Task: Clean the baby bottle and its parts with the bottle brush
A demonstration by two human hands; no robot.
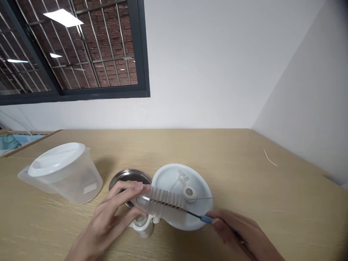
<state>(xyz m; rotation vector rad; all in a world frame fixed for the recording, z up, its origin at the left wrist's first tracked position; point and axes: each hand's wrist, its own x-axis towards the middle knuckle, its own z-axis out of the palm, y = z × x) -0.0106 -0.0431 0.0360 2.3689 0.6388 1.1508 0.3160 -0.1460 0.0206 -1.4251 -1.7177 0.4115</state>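
In my right hand [239, 232] is a bottle brush [170, 203], fingers wrapped round its blue-ended handle. Its wire stem and pale bristles point left toward a small clear container [143, 200]. My left hand [114, 214] grips that container between thumb and fingers. Part of the bristles looks to be at or inside its mouth; blur hides exactly how far. Below the left fingertips stands a small white cup-like part [144, 230] with side tabs. Behind the brush is a white plate [202, 181], holding a white ring-shaped part [189, 193] and a translucent piece [182, 177].
A lidded translucent pitcher [67, 177] stands on the left of the wooden table [244, 159]. A round metal dish [130, 173] sits behind my left hand. Far right lies a thin pale strip [269, 158]. A barred window [95, 47] and white walls close off the back.
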